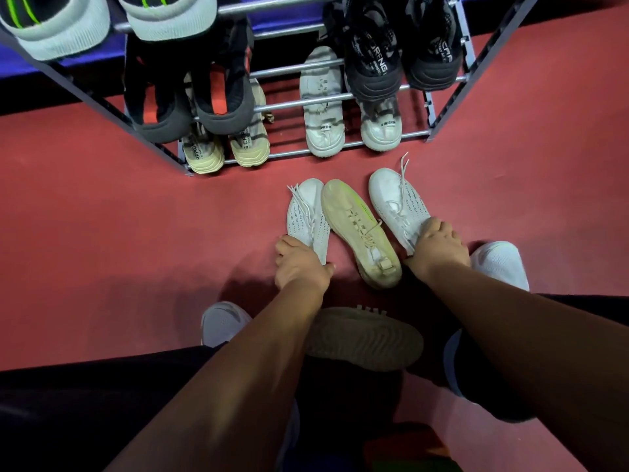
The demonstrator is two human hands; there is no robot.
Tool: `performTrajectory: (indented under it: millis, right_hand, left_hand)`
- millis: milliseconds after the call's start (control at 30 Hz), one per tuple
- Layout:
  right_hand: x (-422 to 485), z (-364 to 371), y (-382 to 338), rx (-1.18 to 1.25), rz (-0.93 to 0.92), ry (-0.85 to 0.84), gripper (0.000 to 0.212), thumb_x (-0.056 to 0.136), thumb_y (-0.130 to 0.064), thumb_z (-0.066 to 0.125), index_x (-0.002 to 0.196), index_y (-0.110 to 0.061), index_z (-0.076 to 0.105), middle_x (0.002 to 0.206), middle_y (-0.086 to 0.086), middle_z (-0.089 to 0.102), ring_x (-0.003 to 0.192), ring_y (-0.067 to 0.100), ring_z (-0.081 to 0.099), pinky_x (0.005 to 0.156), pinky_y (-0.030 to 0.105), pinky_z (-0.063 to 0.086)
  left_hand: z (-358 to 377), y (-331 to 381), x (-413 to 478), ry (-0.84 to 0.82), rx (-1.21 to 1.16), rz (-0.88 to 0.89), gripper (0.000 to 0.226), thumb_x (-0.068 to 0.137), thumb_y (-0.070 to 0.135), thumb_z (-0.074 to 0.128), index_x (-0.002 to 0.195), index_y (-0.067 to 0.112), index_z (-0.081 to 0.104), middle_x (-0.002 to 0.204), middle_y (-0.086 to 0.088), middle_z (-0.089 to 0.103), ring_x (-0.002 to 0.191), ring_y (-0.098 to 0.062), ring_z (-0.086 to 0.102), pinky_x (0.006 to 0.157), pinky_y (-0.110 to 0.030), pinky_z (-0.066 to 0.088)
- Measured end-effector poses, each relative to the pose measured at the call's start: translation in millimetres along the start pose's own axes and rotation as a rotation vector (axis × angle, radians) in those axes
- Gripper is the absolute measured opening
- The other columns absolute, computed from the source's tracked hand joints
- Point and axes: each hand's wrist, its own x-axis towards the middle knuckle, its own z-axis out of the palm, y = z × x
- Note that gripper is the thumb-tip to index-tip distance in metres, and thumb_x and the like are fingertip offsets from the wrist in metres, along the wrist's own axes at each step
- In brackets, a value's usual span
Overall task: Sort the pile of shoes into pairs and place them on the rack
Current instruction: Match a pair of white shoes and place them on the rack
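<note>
Two matching white lace-up sneakers stand on the red floor in front of the metal rack. My left hand grips the heel of the left white sneaker. My right hand grips the heel of the right white sneaker. Between them lies a cream sneaker with a green streak, toe pointing at the rack. Another cream shoe lies sole-up near my knees, partly hidden by my left forearm.
The rack holds pairs: grey-and-green shoes on top, black shoes and black patterned shoes in the middle, beige shoes and white shoes at the bottom. My own white shoes rest on the floor.
</note>
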Motion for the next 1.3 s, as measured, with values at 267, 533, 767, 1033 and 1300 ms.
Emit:
performTrajectory:
  millis: [267,533,767,1033,1300]
  right_hand:
    - [-9,-46,-20,0.035,0.101,-0.085,0.085,0.086,-0.032,0.068,0.156,-0.003,0.029,0.149,0.018,0.043,0.138,0.041,0.049,0.112,0.049,0.045]
    - [-65,-128,-60,-0.036,-0.01,-0.101,0.037,0.07,-0.034,0.068,0.1,-0.013,0.067,0.081,0.003,0.062,0.082,0.029,0.063,0.076,0.031,0.054]
    - [-136,-225,-111,-0.394,-0.228,-0.194,0.014,0.069,-0.024,0.075,0.069,-0.012,0.068,0.076,0.004,0.069,0.063,0.021,0.063,0.075,0.03,0.058]
    - [-249,-339,-141,-0.505,-0.444,-0.162,0.027,0.091,-0.026,0.063,0.066,-0.016,0.061,0.065,0.007,0.057,0.052,0.023,0.048,0.052,0.03,0.037]
    - [-306,-390,-137,-0.053,-0.645,0.332,0.026,0.065,-0.035,0.072,0.069,-0.009,0.076,0.07,0.011,0.074,0.072,0.03,0.072,0.064,0.034,0.059]
  left_hand:
    - [-24,7,-5,-0.025,0.013,-0.048,0.111,0.079,0.049,0.083,0.157,0.0,0.021,0.143,-0.012,0.039,0.125,-0.032,0.05,0.086,-0.044,0.054]
    - [-94,-10,-51,0.027,-0.074,-0.045,0.085,0.076,0.053,0.079,0.144,0.011,0.048,0.139,-0.01,0.057,0.127,-0.032,0.06,0.101,-0.038,0.054]
    - [-194,-20,-110,0.04,-0.005,0.035,0.046,0.076,0.034,0.067,0.118,0.016,0.072,0.122,-0.005,0.071,0.113,-0.028,0.069,0.088,-0.032,0.056]
    - [-348,-39,-196,0.013,0.045,0.154,0.056,0.082,0.041,0.083,0.128,0.012,0.072,0.127,-0.005,0.07,0.095,-0.026,0.067,0.086,-0.033,0.053]
    - [-436,-82,-268,0.319,-0.242,0.161,0.035,0.082,0.041,0.08,0.096,0.013,0.064,0.097,-0.008,0.067,0.081,-0.024,0.065,0.065,-0.032,0.047]
